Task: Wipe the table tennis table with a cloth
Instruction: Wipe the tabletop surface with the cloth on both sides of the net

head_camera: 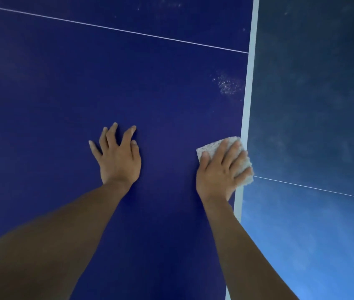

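The right hand (pixel 221 169) lies palm down on a pale, nubbly cloth (pixel 208 148) and presses it flat to the table (pixel 171 94). Its fingers are stretched nearly straight across the top of the cloth. The thumb rests along the cloth's edge on the side away from the white band (pixel 250 83), and nothing is bunched or gripped in the fist. The cloth sits under the fingers and the front of the palm. One corner pokes out beside the thumb, a strip shows past the fingertips, and its far edge peeks out beyond the little finger. That far edge laps over the white band, so the cloth straddles it, partly on the deep blue surface and partly on the band.

The left hand (pixel 117 156) is well away from the band, flat on the deep blue with its fingers spread and slightly bent, holding nothing. Both forearms are bare.

Just beside the band, further from the person than the cloth, is a patch of whitish specks (pixel 225 83). A thin white line (pixel 115 29) runs across the deep blue and meets the band. On the other side of the band lies a paler, dusty blue surface (pixel 312 105) with its own thin white line (pixel 314 188), which starts near the cloth.
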